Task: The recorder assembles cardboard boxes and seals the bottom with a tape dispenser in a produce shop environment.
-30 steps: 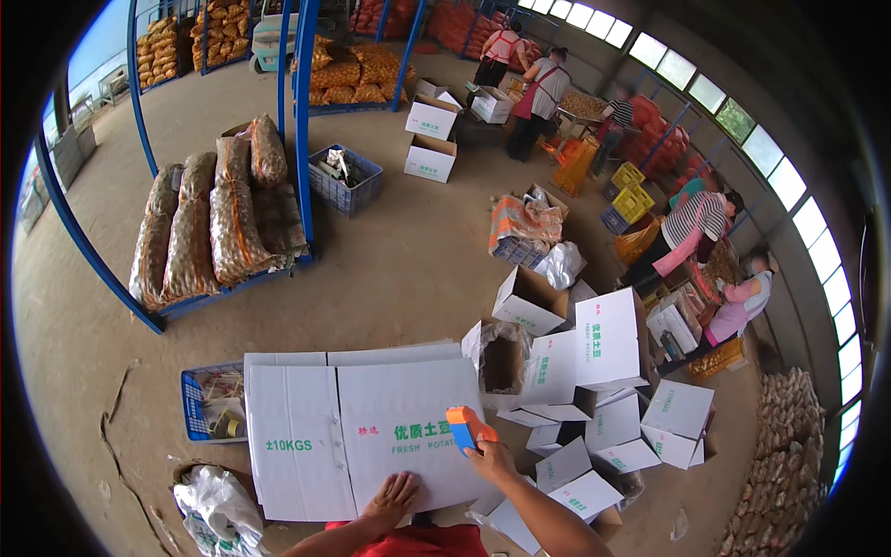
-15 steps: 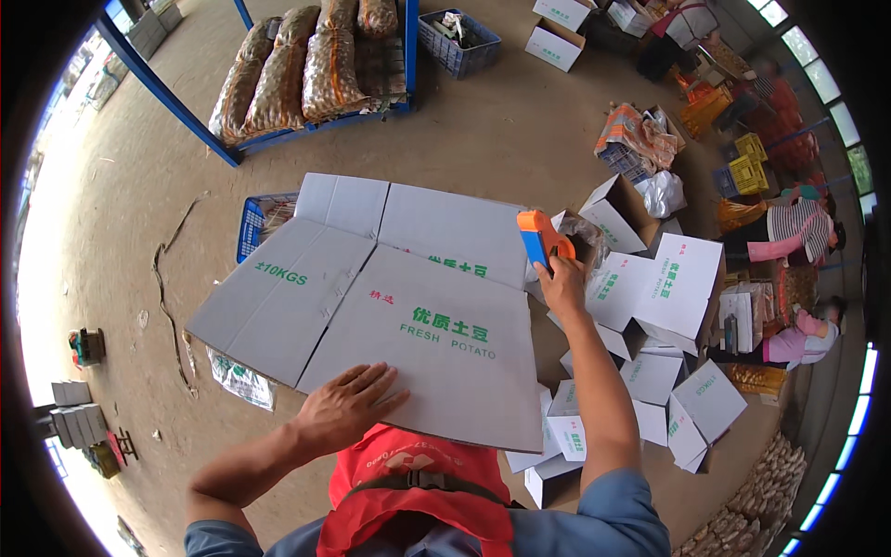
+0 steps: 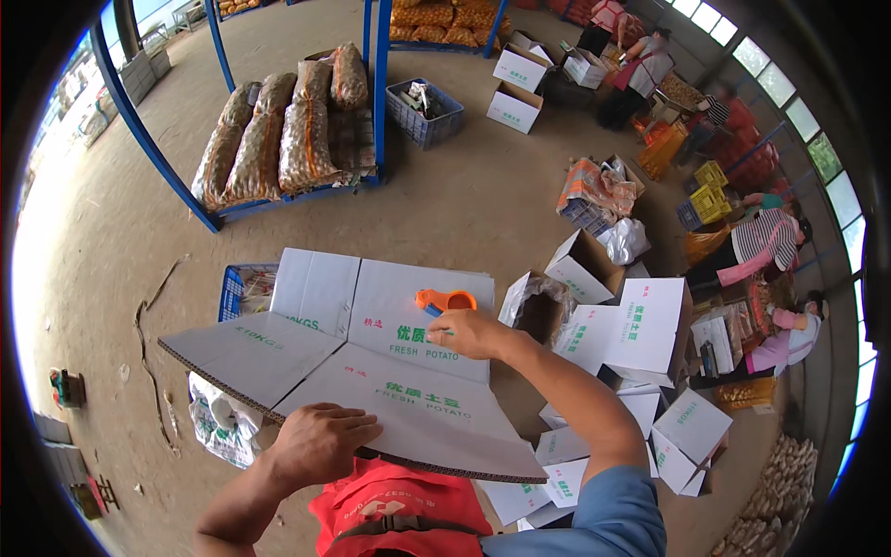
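Note:
A white cardboard carton (image 3: pixel 445 395) with green and red print lies unfolded in front of me, its near panels tilted against the far ones. On the near panel, by its corrugated edge, my left hand (image 3: pixel 327 438) rests with fingers laid along the board; its thumb is hidden. My right hand (image 3: pixel 471 332) is closed around an orange and blue tape dispenser (image 3: pixel 432 299), held over the far panel. The dispenser's lower part is hidden by the hand.
Several opened white cartons (image 3: pixel 645 330) crowd the right. A blue crate (image 3: pixel 234 295) and a printed white sack (image 3: pixel 223 422) lie left of my carton. Filled mesh sacks (image 3: pixel 306 139) sit on a blue rack. Other people (image 3: pixel 761 243) work at far right.
My right hand has brought the tape dispenser leftward, from beyond the carton's right side to over its far panel. The near panels have tilted up, and the view has shifted.

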A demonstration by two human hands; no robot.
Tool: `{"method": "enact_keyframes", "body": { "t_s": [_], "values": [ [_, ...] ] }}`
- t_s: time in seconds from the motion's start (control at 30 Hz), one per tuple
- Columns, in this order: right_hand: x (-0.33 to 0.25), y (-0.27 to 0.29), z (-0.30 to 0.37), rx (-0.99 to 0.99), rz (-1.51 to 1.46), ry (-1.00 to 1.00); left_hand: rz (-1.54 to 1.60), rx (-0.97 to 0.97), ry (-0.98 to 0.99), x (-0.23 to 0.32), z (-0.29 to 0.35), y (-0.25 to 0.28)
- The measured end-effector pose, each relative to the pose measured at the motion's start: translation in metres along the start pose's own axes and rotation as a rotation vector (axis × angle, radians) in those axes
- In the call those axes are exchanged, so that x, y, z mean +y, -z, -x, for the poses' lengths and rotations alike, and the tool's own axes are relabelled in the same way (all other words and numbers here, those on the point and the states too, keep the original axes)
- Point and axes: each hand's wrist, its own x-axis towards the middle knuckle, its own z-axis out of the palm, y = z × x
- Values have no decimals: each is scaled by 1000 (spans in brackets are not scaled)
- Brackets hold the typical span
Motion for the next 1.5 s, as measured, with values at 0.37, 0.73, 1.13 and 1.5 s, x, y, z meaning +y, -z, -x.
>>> {"method": "enact_keyframes", "body": {
  "t_s": [0.37,0.73,1.13,1.5],
  "values": [
    [-108,10,74,-241,-399,114,-60,164,-248,-39,-62,18],
    [-113,29,75,-153,-166,45,-123,324,-348,-38,-63,21],
    [-122,34,83,491,489,255,-247,354,-468,-32,-47,15],
    [-131,28,80,303,381,24,-173,148,-54,-67,8,58]
  ]
}}
